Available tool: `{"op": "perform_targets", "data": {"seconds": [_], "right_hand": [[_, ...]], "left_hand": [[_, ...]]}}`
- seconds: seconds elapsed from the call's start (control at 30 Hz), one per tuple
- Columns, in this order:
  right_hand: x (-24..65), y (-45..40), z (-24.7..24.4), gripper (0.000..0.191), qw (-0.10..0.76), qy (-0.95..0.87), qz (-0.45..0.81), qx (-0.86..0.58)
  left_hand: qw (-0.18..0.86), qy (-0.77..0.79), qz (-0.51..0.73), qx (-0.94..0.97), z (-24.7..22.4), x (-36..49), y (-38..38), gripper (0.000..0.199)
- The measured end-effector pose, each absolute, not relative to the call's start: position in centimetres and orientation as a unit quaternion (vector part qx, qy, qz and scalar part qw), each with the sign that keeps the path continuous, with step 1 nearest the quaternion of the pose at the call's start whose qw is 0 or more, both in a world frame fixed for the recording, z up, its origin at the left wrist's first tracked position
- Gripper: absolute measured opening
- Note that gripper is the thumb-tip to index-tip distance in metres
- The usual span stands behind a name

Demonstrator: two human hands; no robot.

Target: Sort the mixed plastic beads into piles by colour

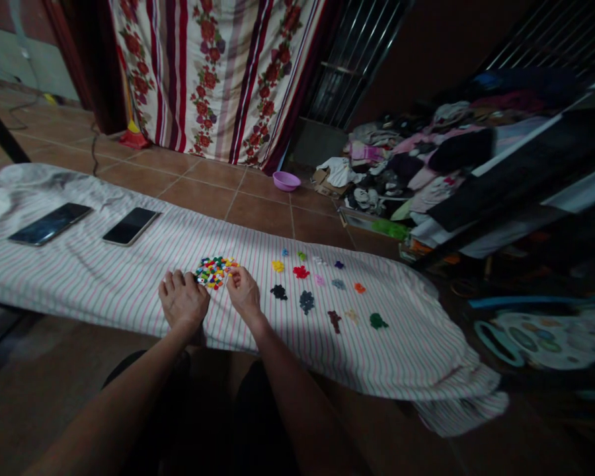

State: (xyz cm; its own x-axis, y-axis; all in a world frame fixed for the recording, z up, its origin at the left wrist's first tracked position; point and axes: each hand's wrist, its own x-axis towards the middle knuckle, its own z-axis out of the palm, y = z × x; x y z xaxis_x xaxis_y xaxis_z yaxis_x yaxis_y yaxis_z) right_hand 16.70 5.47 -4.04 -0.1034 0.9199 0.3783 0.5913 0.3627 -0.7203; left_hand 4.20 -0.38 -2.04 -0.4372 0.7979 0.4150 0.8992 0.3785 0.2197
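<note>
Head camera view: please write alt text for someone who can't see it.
A person's left hand and right hand flank a mixed pile of small multicolored pieces on a striped cloth. Single-color clusters lie spread to the right, and two dark-screened devices lie to the left. Beyond are a floral curtain and a heap of fabric.

Dim overall. Surface (255, 254) brightest around mid-length; soft shadow toward near edge. Below near edge: almost black. Wide-angle stretch at frame margins; clutter (545, 337) beyond right end blurred.
</note>
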Motion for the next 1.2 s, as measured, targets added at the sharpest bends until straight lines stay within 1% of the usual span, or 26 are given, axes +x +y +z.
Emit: {"op": "perform_targets", "data": {"seconds": [0.23,0.4,0.47,0.6,0.77,1.0,1.2], "right_hand": [[17.8,6.0,-3.2,0.017,0.457,-0.688,0.194,-0.530],[21.4,8.7,-1.6,0.020,0.471,-0.678,0.160,-0.541],[23.5,10.1,-1.0,0.021,0.456,-0.671,0.136,-0.568],[27.5,12.6,-0.8,0.023,0.395,-0.671,0.090,-0.621],[29.7,14.1,-1.3,0.027,0.313,-0.668,0.094,-0.669],[29.4,14.7,-1.8,0.028,0.257,-0.676,0.096,-0.683],[29.1,14.4,-1.8,0.037,0.232,-0.704,0.110,-0.662]], "left_hand": [[0.123,-0.823,-0.214,-0.512,-2.4,4.2,-0.2,0.036],[0.114,-0.826,-0.211,-0.511,-2.2,4.2,-0.3,0.035],[0.112,-0.825,-0.212,-0.511,-2.2,4.2,-0.3,0.035],[0.113,-0.825,-0.210,-0.513,-2.2,4.3,-0.2,0.036],[0.124,-0.823,-0.205,-0.515,-2.1,4.3,-0.2,0.034],[0.114,-0.826,-0.211,-0.511,-2.0,4.4,-0.2,0.033],[0.122,-0.825,-0.203,-0.513,-2.1,4.3,-0.1,0.033]]}}
